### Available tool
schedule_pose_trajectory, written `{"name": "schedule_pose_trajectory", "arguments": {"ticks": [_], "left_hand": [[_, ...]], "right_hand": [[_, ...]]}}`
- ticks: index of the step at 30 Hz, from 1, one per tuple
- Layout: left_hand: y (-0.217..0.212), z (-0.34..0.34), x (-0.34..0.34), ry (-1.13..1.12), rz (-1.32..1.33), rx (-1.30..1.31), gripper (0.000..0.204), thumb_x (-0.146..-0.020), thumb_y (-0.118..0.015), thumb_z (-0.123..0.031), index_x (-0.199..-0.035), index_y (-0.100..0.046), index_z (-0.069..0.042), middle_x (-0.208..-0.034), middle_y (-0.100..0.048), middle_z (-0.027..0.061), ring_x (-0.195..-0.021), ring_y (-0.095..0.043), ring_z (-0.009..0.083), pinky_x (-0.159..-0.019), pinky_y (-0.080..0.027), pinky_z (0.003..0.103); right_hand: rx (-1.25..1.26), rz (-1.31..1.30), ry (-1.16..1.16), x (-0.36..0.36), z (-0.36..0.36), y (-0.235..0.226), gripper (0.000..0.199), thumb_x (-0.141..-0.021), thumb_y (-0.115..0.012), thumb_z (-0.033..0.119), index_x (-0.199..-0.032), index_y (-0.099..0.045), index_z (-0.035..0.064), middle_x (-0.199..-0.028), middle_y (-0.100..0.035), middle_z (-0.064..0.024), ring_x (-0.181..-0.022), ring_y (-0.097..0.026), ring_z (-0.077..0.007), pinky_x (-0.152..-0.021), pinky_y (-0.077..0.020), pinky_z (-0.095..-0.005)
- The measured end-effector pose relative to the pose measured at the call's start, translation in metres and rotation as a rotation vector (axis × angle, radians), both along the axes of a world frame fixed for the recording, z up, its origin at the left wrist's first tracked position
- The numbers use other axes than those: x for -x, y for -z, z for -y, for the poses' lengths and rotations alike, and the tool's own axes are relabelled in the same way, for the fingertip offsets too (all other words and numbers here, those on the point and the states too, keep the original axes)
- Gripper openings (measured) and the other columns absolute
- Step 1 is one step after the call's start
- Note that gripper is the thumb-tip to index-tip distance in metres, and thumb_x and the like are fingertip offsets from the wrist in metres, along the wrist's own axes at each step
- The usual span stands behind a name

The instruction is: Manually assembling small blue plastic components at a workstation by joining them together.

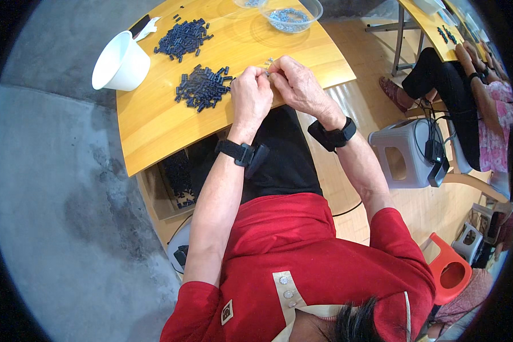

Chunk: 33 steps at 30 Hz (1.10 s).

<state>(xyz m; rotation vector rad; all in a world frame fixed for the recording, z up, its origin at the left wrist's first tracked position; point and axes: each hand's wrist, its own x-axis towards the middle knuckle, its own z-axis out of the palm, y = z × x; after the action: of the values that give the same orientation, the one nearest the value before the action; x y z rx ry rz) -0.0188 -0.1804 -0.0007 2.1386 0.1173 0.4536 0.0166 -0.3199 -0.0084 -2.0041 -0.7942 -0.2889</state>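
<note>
My left hand (252, 97) and my right hand (300, 90) meet over the near edge of the wooden table (154, 125). Both have thumb and fingers pinched together, tip to tip, around something too small to make out. Close beside the left hand lies a pile of small black cylindrical pieces (201, 89). A second pile of the same black pieces (183, 39) is farther back. Just beyond my fingertips are a few tiny metallic bits (269, 60). Each of my wrists wears a black strap with a dark module.
A white tub (121, 61) stands at the table's left edge, near a dark object with white tissue (148, 28). Clear bowls hold small silvery parts (290, 20). Under the table, an open drawer (174, 182) contains black pieces. At right are grey stool (402, 157), red stool (451, 273) and seated people.
</note>
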Motion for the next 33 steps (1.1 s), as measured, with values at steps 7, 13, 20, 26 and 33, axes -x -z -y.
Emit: {"name": "schedule_pose_trajectory", "arguments": {"ticks": [7,13,20,26,33], "left_hand": [[0.001,-0.002,-0.001,0.034,0.007,-0.032,0.013,-0.085,-0.059,-0.008,-0.087,-0.066,0.003,-0.084,-0.068,0.0242,-0.083,-0.066,0.0408,-0.075,-0.051,0.046],[0.001,0.000,0.001,-0.031,0.050,-0.100,0.014,-0.087,-0.059,-0.009,-0.089,-0.066,0.003,-0.082,-0.068,0.0224,-0.078,-0.067,0.0373,-0.071,-0.052,0.043],[0.003,0.000,0.004,-0.153,0.192,-0.309,0.009,-0.089,-0.058,-0.008,-0.091,-0.064,-0.001,-0.088,-0.067,0.0177,-0.083,-0.065,0.0360,-0.074,-0.051,0.043],[0.009,0.002,0.001,-0.135,0.191,-0.457,0.008,-0.089,-0.058,-0.010,-0.094,-0.061,-0.004,-0.091,-0.064,0.0157,-0.084,-0.063,0.0367,-0.073,-0.050,0.046],[0.007,0.004,0.002,-0.135,0.134,-0.557,0.009,-0.089,-0.056,-0.011,-0.093,-0.062,-0.006,-0.092,-0.061,0.0143,-0.084,-0.063,0.0362,-0.072,-0.051,0.046]], "right_hand": [[0.036,-0.064,0.015,0.000,-0.001,-0.004,0.020,-0.090,-0.061,0.021,-0.095,-0.058,0.0012,-0.090,-0.063,-0.0201,-0.086,-0.063,-0.0382,-0.074,-0.0499,-0.0440],[0.020,-0.098,0.092,0.001,-0.004,-0.003,0.019,-0.091,-0.062,0.019,-0.094,-0.058,0.0008,-0.088,-0.064,-0.0196,-0.085,-0.063,-0.0375,-0.073,-0.0498,-0.0427],[-0.043,-0.049,0.157,-0.001,0.003,-0.006,0.014,-0.091,-0.061,0.014,-0.093,-0.057,0.0008,-0.087,-0.064,-0.0194,-0.081,-0.063,-0.0370,-0.072,-0.0497,-0.0426],[0.159,0.004,0.168,-0.008,-0.004,-0.003,0.014,-0.090,-0.060,0.014,-0.093,-0.058,0.0014,-0.091,-0.063,-0.0195,-0.084,-0.063,-0.0384,-0.074,-0.0500,-0.0455],[0.186,0.062,0.161,-0.013,-0.002,0.001,0.014,-0.088,-0.064,0.013,-0.091,-0.058,0.0014,-0.088,-0.062,-0.0154,-0.081,-0.063,-0.0342,-0.071,-0.0505,-0.0412]]}}
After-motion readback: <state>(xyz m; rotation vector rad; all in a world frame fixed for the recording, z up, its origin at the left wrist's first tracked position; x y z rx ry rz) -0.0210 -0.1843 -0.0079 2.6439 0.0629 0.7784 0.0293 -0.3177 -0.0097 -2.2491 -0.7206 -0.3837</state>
